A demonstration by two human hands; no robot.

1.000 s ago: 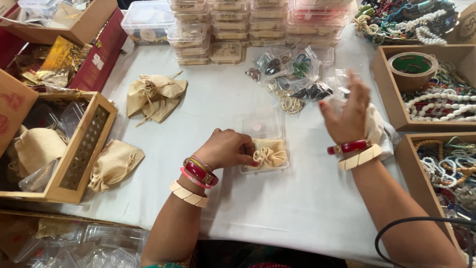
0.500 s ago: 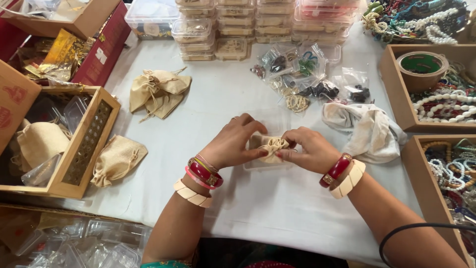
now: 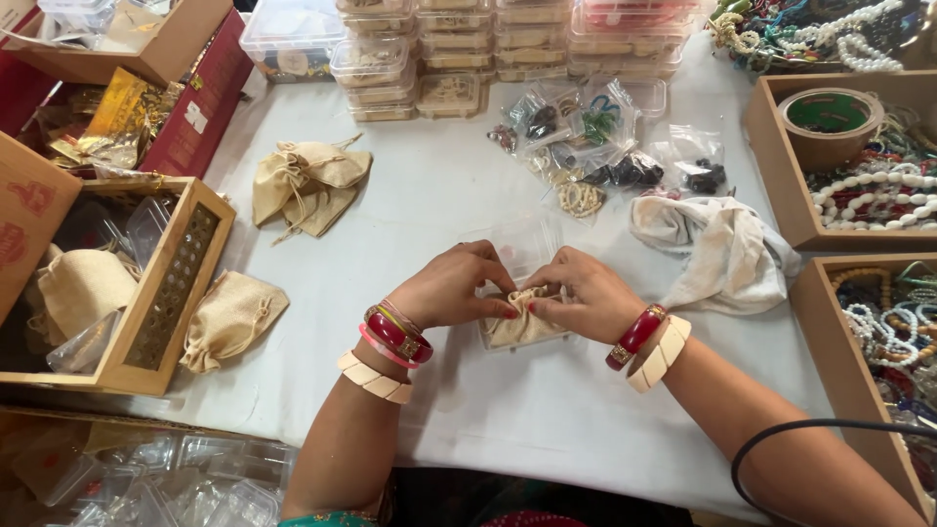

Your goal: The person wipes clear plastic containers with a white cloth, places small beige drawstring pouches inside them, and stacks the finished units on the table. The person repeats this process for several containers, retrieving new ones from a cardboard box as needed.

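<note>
Right now my left hand (image 3: 451, 288) and my right hand (image 3: 584, 293) meet over a small beige drawstring pouch (image 3: 517, 322), fingers of both pinched together on its gathered neck (thumbs and forefingers clamped on the cloth, the rest curled). That pouch sits in a clear plastic box (image 3: 527, 256) whose open lid stands up just behind my knuckles, at the middle of the white-covered counter (image 3: 547, 410). Red and cream bangles (image 3: 390, 337) ring my left wrist, and a matching pair rings my right.

Down at the near left edge lies a heap of empty clear boxes (image 3: 156, 483). To my left another filled pouch (image 3: 229, 317) rests on the counter, touching a wooden crate with a perforated side (image 3: 171, 288), and more pouches lie inside that crate. To my right a crumpled white cloth (image 3: 717, 249) lies just beside my right hand, with a wooden tray of beads (image 3: 878, 332) past it.

Farther off, two or three flat pouches (image 3: 307, 185) lie piled together at the left, and small clear bags of dark and pale beads (image 3: 605, 146) are scattered beyond the box. A roll of brown tape (image 3: 828, 122) sits in a second tray at the right. At the far edge stand stacks of lidded clear boxes (image 3: 459, 49).
</note>
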